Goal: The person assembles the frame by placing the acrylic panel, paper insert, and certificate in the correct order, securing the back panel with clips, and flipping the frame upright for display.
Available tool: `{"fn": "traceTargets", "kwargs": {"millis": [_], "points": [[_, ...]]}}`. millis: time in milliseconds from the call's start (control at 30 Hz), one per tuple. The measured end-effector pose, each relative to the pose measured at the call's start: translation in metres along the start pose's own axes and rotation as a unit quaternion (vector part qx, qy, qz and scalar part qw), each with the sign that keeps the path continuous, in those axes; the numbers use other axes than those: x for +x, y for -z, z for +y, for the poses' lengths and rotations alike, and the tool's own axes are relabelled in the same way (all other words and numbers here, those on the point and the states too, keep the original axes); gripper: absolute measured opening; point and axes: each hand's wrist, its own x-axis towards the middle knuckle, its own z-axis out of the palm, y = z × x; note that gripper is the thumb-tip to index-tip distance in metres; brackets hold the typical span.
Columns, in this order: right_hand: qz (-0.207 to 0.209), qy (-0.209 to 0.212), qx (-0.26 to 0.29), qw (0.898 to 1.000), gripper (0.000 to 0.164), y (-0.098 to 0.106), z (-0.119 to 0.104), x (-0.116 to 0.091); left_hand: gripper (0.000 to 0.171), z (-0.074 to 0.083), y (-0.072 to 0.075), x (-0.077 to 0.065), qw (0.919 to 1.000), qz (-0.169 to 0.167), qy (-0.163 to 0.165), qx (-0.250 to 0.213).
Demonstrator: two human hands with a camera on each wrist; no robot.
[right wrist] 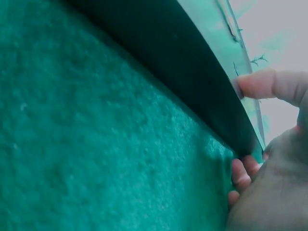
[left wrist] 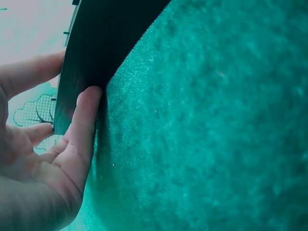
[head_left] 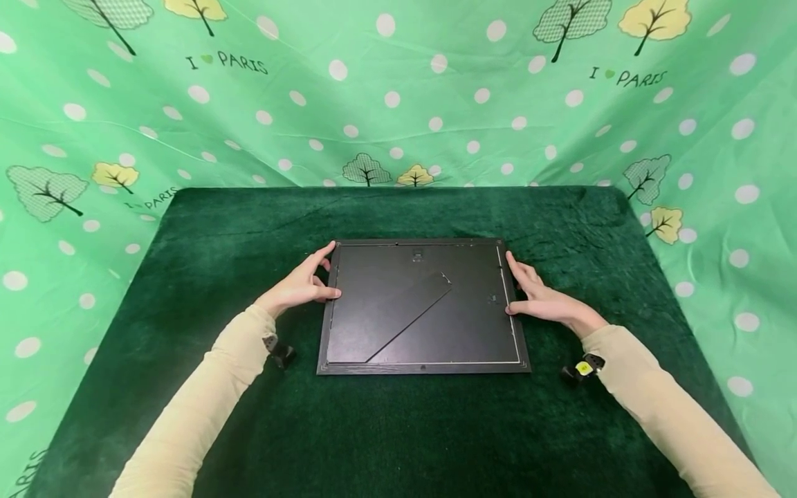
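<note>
Left hand [head_left: 301, 282] grips the frame [head_left: 425, 308] at nine o'clock, right hand [head_left: 540, 299] at three, in the head view; the frame sits back side up, mid-surface [head_left: 423, 436]. Handling it by both edges seems the step in hand; shifting it would call for even pressure. Its smooth, dark back carries a slanting leg [head_left: 398, 319], tip toward one o'clock. Left wrist view: thumb and fingers pinch a straight, matt edge. Right wrist view: likewise clamped, above plush green pile; whether the edge is raised is unclear.

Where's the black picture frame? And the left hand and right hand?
Black picture frame [head_left: 436, 319], head view, on its back.
Left hand [head_left: 299, 283], head view, its middle.
Right hand [head_left: 548, 301], head view, its middle.
</note>
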Motion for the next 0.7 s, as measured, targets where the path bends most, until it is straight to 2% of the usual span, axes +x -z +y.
{"fn": "traceTargets", "kwargs": {"millis": [333,500,700], "points": [[0.012,-0.032,0.021,0.999,0.104,-0.0013,-0.0027,0.0035,0.102,-0.0017,-0.0003,0.0008,1.0,0.007,0.002,-0.006],[0.016,-0.031,0.026,0.999,0.105,-0.0027,-0.0025,0.0054,0.101,-0.0021,-0.0006,-0.0006,0.9999,0.01,0.009,-0.006],[0.023,-0.028,0.016,0.999,0.107,-0.0017,-0.0051,0.0003,0.101,-0.0021,-0.0019,-0.0001,0.9996,0.008,0.009,-0.027]]}}
